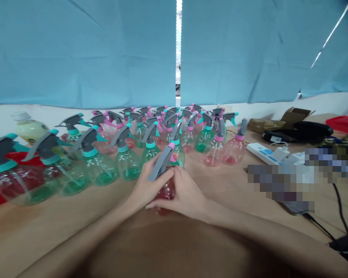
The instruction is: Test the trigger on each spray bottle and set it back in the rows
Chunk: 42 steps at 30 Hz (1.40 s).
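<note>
Close in front of me stands a clear pink spray bottle (166, 192) with a grey trigger head and pink nozzle. My left hand (150, 183) is closed around its neck, just under the grey head. Around the bottle's body wraps my right hand (188, 193), its thumb across the near side. Both hands cover much of the bottle, including its collar. Just beyond them are a green spray bottle (150, 152) with a turquoise collar and, to the left, another green one (129, 166).
Several green and pink spray bottles fill the table's back and left side. To the right lie a white power strip (262, 153) with chargers, cables and a blurred-out object. A yellowish jug (29, 129) stands at the left. Blue cloth (104, 54) hangs behind.
</note>
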Each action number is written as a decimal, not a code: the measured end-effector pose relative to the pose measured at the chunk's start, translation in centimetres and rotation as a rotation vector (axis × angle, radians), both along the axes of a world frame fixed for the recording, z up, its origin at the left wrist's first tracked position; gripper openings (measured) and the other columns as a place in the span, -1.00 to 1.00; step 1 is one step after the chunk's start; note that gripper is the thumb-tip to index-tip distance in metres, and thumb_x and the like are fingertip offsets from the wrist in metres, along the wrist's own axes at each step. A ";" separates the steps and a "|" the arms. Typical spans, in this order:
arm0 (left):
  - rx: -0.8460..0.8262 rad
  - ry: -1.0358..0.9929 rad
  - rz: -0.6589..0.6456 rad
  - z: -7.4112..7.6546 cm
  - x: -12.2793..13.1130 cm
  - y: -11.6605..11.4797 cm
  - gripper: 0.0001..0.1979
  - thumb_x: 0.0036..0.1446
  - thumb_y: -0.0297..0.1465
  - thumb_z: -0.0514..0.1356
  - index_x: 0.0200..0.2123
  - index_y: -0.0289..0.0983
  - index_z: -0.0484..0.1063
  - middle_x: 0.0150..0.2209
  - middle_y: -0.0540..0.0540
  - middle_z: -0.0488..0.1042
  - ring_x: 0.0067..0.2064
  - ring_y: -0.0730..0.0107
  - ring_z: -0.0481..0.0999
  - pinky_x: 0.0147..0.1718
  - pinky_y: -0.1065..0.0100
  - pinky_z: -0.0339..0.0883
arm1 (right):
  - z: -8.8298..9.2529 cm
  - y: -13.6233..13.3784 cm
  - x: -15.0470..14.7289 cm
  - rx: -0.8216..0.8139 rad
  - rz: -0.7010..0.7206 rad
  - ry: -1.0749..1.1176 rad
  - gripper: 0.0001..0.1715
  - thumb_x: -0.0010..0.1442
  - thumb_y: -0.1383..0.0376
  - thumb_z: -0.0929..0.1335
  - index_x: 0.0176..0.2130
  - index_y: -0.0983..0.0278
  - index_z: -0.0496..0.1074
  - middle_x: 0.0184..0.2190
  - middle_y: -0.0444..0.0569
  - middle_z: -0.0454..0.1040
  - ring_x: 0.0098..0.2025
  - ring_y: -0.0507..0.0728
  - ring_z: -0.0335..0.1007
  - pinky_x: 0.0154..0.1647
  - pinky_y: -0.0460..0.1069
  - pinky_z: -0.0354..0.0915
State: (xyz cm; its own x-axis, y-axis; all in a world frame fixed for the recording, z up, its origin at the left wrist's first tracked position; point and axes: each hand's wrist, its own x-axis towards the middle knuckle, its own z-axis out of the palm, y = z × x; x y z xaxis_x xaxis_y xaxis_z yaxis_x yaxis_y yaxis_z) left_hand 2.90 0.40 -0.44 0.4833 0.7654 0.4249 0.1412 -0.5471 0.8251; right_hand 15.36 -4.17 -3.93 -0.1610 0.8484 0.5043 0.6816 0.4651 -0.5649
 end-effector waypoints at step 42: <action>-0.041 0.062 0.176 0.2 -2.7 1.8 -0.86 -0.04 -0.42 0.11 -0.38 -0.24 0.44 -0.63 0.13 0.23 -0.59 0.52 0.18 -0.61 0.45 0.08 | -5.9 1.2 7.5 -0.184 0.163 -0.358 -0.18 0.17 -0.13 0.26 0.23 0.29 0.20 0.25 0.13 0.17 0.31 0.28 0.00 0.28 0.22 0.04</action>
State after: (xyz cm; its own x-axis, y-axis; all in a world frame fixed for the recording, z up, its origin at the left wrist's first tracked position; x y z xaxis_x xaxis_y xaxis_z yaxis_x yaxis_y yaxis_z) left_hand 0.21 2.24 -0.23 0.3648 0.8566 0.3650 0.2828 -0.4754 0.8331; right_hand 22.85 -2.94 -9.87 -0.4379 0.8678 0.2349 0.7754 0.4968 -0.3898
